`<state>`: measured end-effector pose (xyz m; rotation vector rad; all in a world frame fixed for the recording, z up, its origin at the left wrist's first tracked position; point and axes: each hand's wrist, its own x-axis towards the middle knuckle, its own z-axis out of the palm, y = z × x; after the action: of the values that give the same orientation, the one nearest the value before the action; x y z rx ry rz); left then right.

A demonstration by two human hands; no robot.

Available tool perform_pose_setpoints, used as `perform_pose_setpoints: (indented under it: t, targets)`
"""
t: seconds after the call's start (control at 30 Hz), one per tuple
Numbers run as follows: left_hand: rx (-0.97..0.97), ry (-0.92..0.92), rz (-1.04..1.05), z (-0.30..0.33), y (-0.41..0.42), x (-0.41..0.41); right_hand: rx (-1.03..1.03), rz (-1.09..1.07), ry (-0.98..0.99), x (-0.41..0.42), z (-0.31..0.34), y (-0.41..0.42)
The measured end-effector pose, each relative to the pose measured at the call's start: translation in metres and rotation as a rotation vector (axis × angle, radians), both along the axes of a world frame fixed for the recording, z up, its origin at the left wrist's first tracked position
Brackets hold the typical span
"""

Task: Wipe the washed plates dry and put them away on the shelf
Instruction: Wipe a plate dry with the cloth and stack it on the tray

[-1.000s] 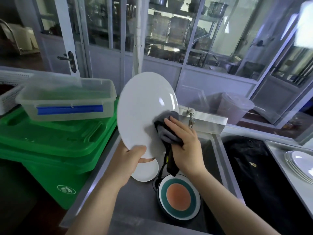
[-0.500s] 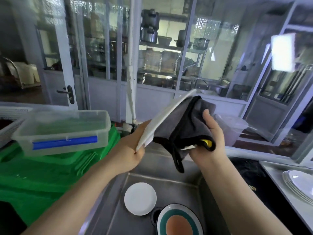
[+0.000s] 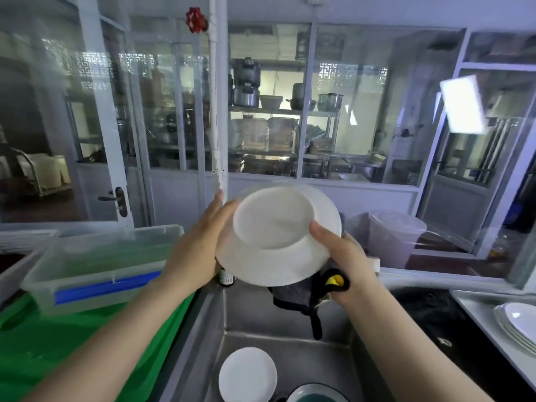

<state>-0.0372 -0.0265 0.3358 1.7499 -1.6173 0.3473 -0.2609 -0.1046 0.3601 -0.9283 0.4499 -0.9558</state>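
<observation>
**Plate held underside-up over the sink**

I see the white plate (image 3: 278,236) held up over the steel sink (image 3: 290,340), between both hands. Its underside faces me, foot ring showing, and it is tilted so the far rim sits higher than the near one. It is round, so I can give no long axis.

My left hand (image 3: 200,242) lies along the plate's left rim, fingers fairly straight and pointing up behind the edge. My right hand (image 3: 342,253) grips the right rim, thumb curled onto the underside, and it also holds the dark grey cloth (image 3: 298,297) against the far face; the cloth hangs below the plate with a yellow tag (image 3: 333,281) and a black loop dangling.

In the sink basin I count two more pieces: one small white plate (image 3: 248,375) and one teal-rimmed plate (image 3: 316,394), cut off by the frame edge. On the steel desk (image 3: 475,309) at right sits one stack of white plates (image 3: 519,323); I cannot count them. At left, one clear lidded box (image 3: 98,265) with a blue clip rests on a green bin (image 3: 72,343). A small bottle (image 3: 226,278) stands at the sink's back edge.

Behind is a glazed partition (image 3: 290,111) with white frames; through it I make out metal shelving with pots. One red valve wheel (image 3: 195,20) sits on a white pipe.
</observation>
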Motion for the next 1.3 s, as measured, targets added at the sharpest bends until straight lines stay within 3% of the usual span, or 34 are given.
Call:
perform_pose_setpoints:
  t: [0.07, 0.13, 0.17, 0.23, 0.47, 0.53, 0.63, 0.7, 0.77, 0.9, 0.97, 1.07, 1.17, 1.3]
  targets:
    - [-0.116, 0.579, -0.026, 0.0, -0.001, -0.007, 0.003, 0.0, -0.065, 0.001, -0.001, 0.0]
    - [-0.189, 1.326, -0.27, 0.002, -0.001, -0.016, -0.007, 0.008, -0.099, 0.002, -0.002, -0.002]
    - [-0.169, 1.608, -0.421, 0.001, 0.001, -0.019, -0.013, 0.006, -0.107, 0.002, -0.002, -0.002]
    - [-0.125, 1.818, -0.62, -0.004, 0.006, -0.021, -0.026, 0.01, -0.124, 0.003, -0.003, -0.004]
    - [-0.064, 1.757, -0.613, 0.003, 0.014, -0.029, 0.078, -0.028, 0.024, 0.005, -0.009, -0.007]
    - [-0.112, 1.724, -0.6, 0.003, 0.016, -0.03, 0.146, -0.059, 0.052, 0.004, -0.013, -0.01]
    - [-0.215, 1.635, -0.612, 0.005, 0.02, -0.029, 0.255, -0.095, -0.064, -0.004, -0.014, -0.016]
    - [-0.288, 1.568, -0.591, 0.009, 0.024, -0.027, 0.228, -0.195, -0.024, -0.01, -0.015, -0.019]
    - [-0.315, 1.482, -0.571, 0.011, 0.026, -0.026, 0.018, -0.356, 0.082, -0.01, -0.018, -0.023]
    - [-0.39, 1.307, -0.587, 0.011, 0.026, -0.039, -0.93, -0.575, 0.463, 0.007, -0.008, -0.006]
    - [-0.448, 1.292, -0.529, 0.011, 0.024, -0.046, -1.287, -0.613, 0.703, 0.017, -0.009, 0.006]
    - [-0.536, 1.389, -0.428, 0.008, 0.013, -0.056, -1.389, -0.647, 0.852, 0.029, -0.011, 0.031]
    - [-0.603, 1.479, -0.334, 0.005, 0.005, -0.065, -1.463, -0.645, 0.845, 0.041, -0.015, 0.052]
    - [-0.625, 1.521, -0.385, 0.004, 0.006, -0.068, -1.489, -0.617, 0.788, 0.044, -0.016, 0.06]
